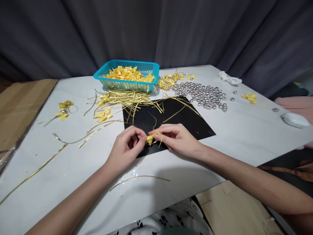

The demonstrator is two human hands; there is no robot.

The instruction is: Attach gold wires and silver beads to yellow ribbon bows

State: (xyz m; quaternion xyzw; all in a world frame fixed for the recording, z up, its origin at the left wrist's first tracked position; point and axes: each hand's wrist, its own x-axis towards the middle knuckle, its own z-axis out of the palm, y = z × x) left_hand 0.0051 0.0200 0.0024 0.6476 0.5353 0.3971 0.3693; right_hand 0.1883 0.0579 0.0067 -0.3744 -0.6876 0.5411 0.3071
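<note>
My left hand [126, 147] and my right hand [176, 138] meet over the front edge of a black sheet [193, 122]. Between their fingertips is a small yellow ribbon bow [149, 139] with a thin gold wire tie [158, 137] looped around it. Both hands pinch the bow and tie together. A bundle of gold wire ties [127, 99] lies just beyond the sheet. Behind it stands a teal basket [146, 67] filled with yellow bows.
Several silver bells [204, 95] are spread at the back right, with finished bows [171, 79] beside the basket. Loose bows [64, 109] and long gold ties [34, 172] lie on the left. A white cloth [228, 77] and a white object [294, 119] are at the right. Cardboard [22, 104] borders the left edge.
</note>
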